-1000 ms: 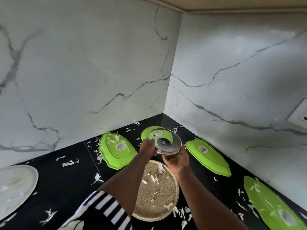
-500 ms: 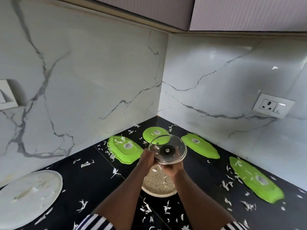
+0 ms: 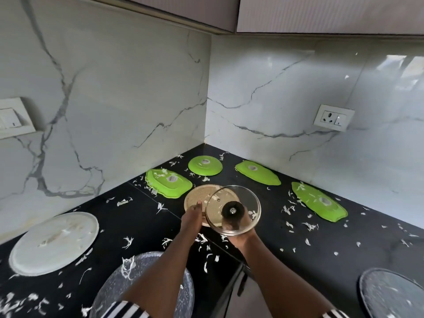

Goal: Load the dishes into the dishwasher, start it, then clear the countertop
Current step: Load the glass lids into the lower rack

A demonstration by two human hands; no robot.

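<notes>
Lime green on glossy black, under grey-veined white marble.

The countertop [image 3: 344,239] is glossy black, flecked all over with white shreds [image 3: 309,226]. Towards the far corner four dishes are lime green, each with a small pale grey mark at its middle: the left oblong plate [image 3: 160,182], the round plate [image 3: 197,167], the far oblong plate [image 3: 263,175] and the right oblong plate [image 3: 309,198]. The tan plate [image 3: 197,196] is sandy with fine grains. The glass lid [image 3: 249,198] is clear, its knob [image 3: 232,210] black. At the left the white plate [image 3: 55,243] is off-white with faint smears. The near left plate [image 3: 114,285] and near right plate [image 3: 390,292] are grey with pale speckles. The walls [image 3: 114,99] are white with grey veins, the socket [image 3: 333,117] is white, and the sleeve [image 3: 124,311] is striped black and white.
</notes>
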